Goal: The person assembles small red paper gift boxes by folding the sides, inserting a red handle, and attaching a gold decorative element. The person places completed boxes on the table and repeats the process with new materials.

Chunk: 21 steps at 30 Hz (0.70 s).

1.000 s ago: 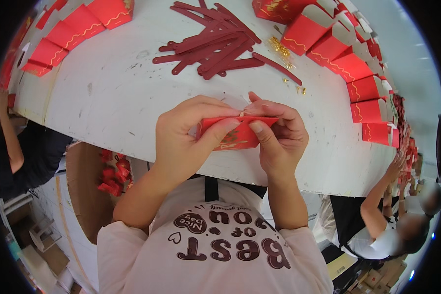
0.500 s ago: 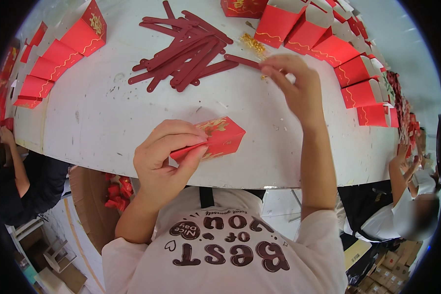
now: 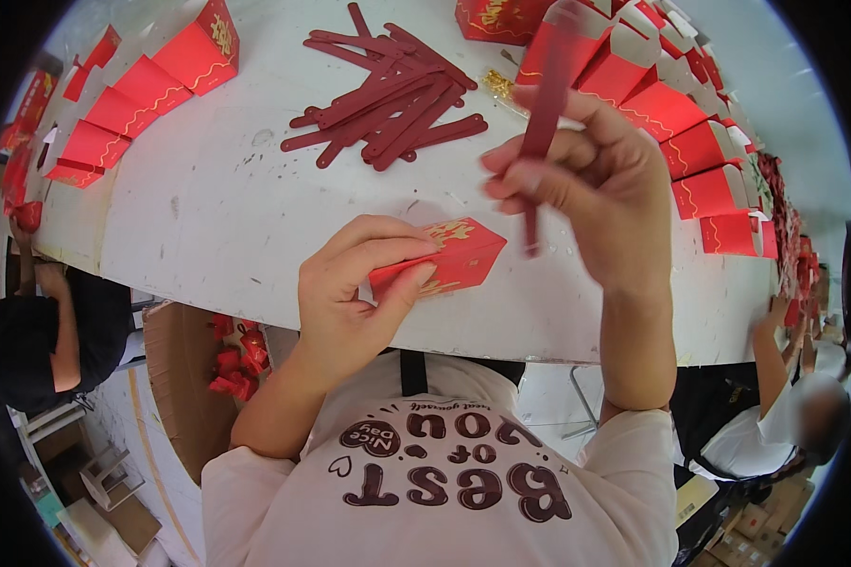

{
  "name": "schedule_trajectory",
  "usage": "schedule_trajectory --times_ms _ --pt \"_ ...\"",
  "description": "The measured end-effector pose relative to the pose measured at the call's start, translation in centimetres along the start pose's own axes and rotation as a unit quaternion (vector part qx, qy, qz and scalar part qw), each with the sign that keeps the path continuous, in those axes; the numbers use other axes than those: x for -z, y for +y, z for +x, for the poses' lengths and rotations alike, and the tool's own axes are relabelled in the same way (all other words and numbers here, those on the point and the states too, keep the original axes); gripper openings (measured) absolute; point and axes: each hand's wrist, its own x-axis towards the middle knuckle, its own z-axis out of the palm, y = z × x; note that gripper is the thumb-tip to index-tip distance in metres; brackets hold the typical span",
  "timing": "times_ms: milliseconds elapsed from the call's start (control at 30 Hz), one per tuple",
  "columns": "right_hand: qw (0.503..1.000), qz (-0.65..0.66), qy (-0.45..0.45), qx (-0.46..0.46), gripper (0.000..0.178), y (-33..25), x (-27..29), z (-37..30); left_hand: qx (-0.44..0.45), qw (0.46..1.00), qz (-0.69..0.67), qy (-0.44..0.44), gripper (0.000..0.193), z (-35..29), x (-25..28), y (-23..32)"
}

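Note:
A small red paper box (image 3: 471,255) with gold print lies tilted on its side just above the near part of the white table (image 3: 217,227). My left hand (image 3: 345,288) pinches its folded top edge between thumb and fingers. To the right and higher up, my right hand (image 3: 615,203) grips a dark red strap (image 3: 548,99), held nearly upright and slightly blurred. A loose pile of the same dark red straps (image 3: 397,104), with small holes at their rounded ends, is spread beyond my hands.
Red open-topped boxes (image 3: 714,194) stand in rows at the right, with more boxes (image 3: 132,99) at the left. Gold bits (image 3: 499,87) lie past my right hand. A carton (image 3: 182,378) with red items sits below the table's edge. People work at both sides.
My right hand has brought the strap from beside the pile towards me and turned it from nearly level to nearly upright. My left hand still pinches the box.

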Motion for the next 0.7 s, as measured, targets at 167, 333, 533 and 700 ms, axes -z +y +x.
schedule_trajectory --times_ms 167,333,533,700 --pt "0.996 0.063 -0.067 0.015 0.015 2.0 -1.9 -1.9 -0.026 0.999 0.010 0.016 0.020 0.4 -0.3 0.3" --pt "0.997 -0.048 -0.057 0.037 0.011 2.3 -1.8 -2.0 -0.046 0.995 -0.004 0.084 0.022 -0.6 -0.9 -0.7" --pt "0.988 -0.103 -0.067 0.095 0.014 1.6 -1.8 -2.3 -0.068 0.996 0.040 0.050 0.027 -0.3 -0.3 -1.0" --pt "0.966 -0.201 -0.074 0.142 0.020 1.8 -1.2 -1.8 -0.084 0.994 0.071 0.023 0.030 -0.1 0.0 -0.7"
